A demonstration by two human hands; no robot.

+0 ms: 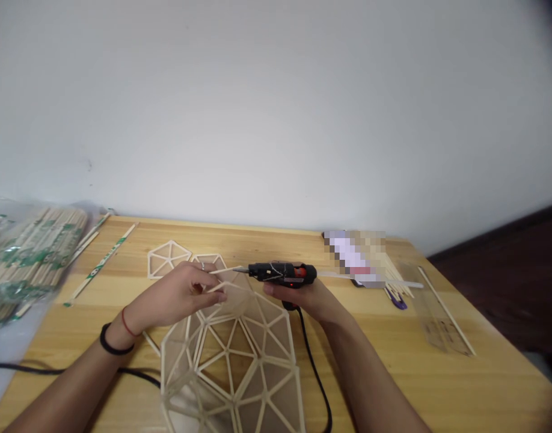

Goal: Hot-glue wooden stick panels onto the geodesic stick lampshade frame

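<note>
My left hand [181, 294] is closed in a pinch on a thin wooden stick [224, 270] whose free end points right, at the nozzle of the glue gun. A black hot glue gun [282, 273] sits in my right hand [303, 297], which is wrapped round its grip with the nozzle aimed left at the stick's tip. Just below both hands stands a dome of pale sticks joined into triangles [231, 361], reaching to the near edge of the view. My left wrist wears a black band and a red string.
A flat stick polygon [168, 258] lies behind my left hand. Packs of wrapped chopsticks [27, 252] lie at the left, loose ones [100, 264] beside them. The gun's black cord [316, 373] runs toward me. A clear ruler [438, 319] and sticks lie at the right on the wooden table [483, 373].
</note>
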